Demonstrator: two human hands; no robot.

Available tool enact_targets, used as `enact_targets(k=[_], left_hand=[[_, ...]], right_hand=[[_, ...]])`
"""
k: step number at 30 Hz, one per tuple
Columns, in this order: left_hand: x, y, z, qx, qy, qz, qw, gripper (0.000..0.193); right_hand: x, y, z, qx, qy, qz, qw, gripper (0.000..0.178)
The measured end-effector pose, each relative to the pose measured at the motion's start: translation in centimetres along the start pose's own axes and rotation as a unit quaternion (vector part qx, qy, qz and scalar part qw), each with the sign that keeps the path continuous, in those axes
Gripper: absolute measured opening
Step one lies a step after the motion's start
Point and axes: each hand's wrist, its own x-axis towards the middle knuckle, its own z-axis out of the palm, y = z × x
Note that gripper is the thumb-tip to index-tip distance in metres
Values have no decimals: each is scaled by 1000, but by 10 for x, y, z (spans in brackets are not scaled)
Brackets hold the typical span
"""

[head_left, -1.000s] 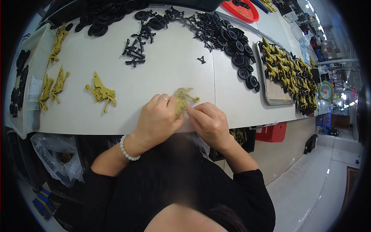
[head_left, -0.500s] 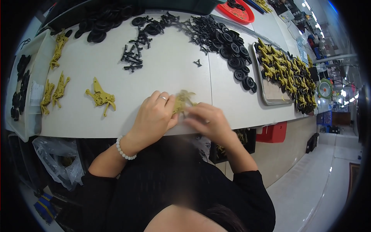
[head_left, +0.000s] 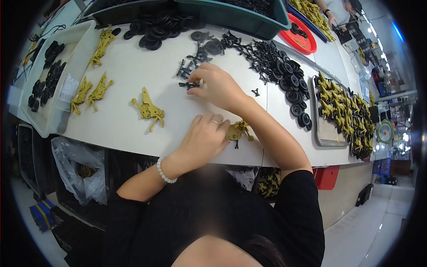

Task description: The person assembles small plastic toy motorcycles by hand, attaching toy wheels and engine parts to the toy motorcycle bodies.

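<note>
My left hand (head_left: 203, 139), a ring and a beaded bracelet on it, is closed on a yellow plastic toy part (head_left: 234, 132) just above the table near its front edge. A small black piece sticks out below that part. Farther out, my right hand (head_left: 219, 87) reaches over the table with thumb and fingers closing round a small black H-shaped part (head_left: 193, 84) at the near end of a loose cluster. To the left of my hands lies a single yellow toy part (head_left: 149, 110). More yellow parts (head_left: 100, 92) rest by the left edge.
A white bin (head_left: 79, 75) with black pieces stands at the left. Black wheels (head_left: 153, 35) and a heap of small black parts lie at the back, near a green bin (head_left: 235, 20). At right are more wheels (head_left: 293, 95), a metal tray (head_left: 330, 141) of yellow-and-black assemblies and a red basin (head_left: 312, 44).
My right hand has left the yellow part and moved forward and left to the black parts. My left hand keeps hold of the yellow part. The whole view has shifted.
</note>
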Motion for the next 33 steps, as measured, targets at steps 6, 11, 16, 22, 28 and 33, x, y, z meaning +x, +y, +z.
enact_targets(k=[6, 11, 16, 22, 28, 33], left_hand=[[-2, -1, -1, -28, 24, -3, 999, 46], [-5, -4, 0, -51, 16, -12, 999, 45], [-4, -5, 0, -58, -2, -14, 998, 44], [-1, -3, -1, -62, -11, -15, 998, 43], [-1, -2, 0, -64, -12, -21, 998, 41], [0, -3, 0, -59, -7, -7, 998, 39]], right_hand=[[3, 6, 3, -102, -37, -16, 994, 24], [-43, 1, -31, 25, -28, 140, 990, 25], [-95, 12, -63, 85, -17, 260, 962, 20], [-111, 12, -69, 107, -12, 220, 970, 14], [-117, 9, -74, 192, -111, 227, 948, 14], [-111, 8, -75, 140, -163, 215, 953, 15]])
